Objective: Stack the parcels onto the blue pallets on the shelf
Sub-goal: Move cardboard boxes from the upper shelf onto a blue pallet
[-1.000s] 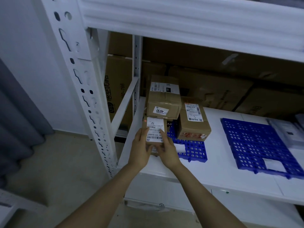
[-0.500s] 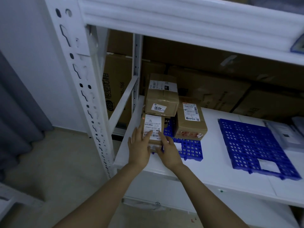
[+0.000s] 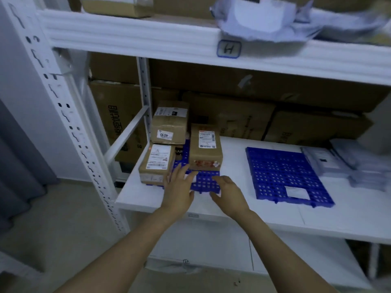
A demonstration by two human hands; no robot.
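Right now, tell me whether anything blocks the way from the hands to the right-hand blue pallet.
Nothing visible does. The left hand and right hand are empty at the front of the left pallet; only bare white shelf lies between them and the right-hand pallet, which carries just a flat white slip.

Left grip (image 3: 179, 191), right grip (image 3: 229, 195) bare; forearms (image 3: 135, 244) bare.

Large brown cartons (image 3: 228, 115) stand stacked along the back. A blue-framed tag (image 3: 229, 49) marked H sits higher up. A grey curtain (image 3: 19, 166) hangs at far left.
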